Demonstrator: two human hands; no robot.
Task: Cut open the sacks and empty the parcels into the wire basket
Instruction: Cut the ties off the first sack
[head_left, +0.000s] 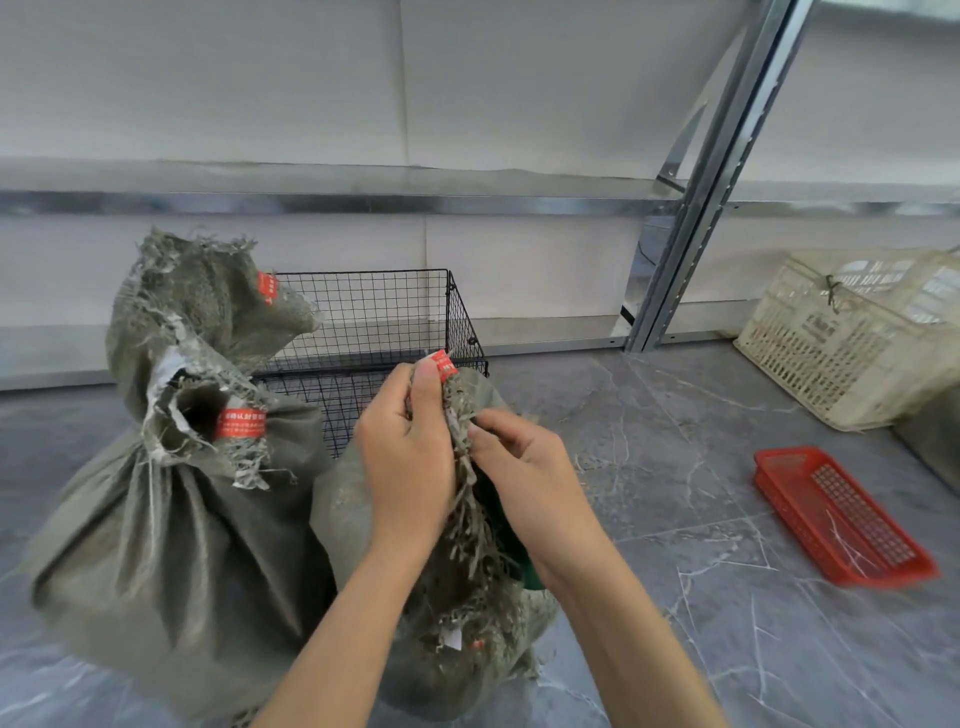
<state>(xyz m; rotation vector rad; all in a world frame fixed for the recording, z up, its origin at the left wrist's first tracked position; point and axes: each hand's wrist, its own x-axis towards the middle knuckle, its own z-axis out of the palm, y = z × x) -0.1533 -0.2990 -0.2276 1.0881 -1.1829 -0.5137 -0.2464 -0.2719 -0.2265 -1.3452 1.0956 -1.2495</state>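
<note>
Left hand (408, 457), right hand (527, 470): grip on near sack (348, 525) frayed neck

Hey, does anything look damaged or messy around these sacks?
The mouth of the front sack, gripped by the left hand and right hand, is frayed into loose strands, and the tied sack beside it is ragged too. Stray fibres litter the floor, and a few lie in the red tray.

Coarse, frayed woven sacks (171, 530), a black wire basket (395, 312), a red plastic tray (841, 519), glossy marbled floor (727, 649).
</note>
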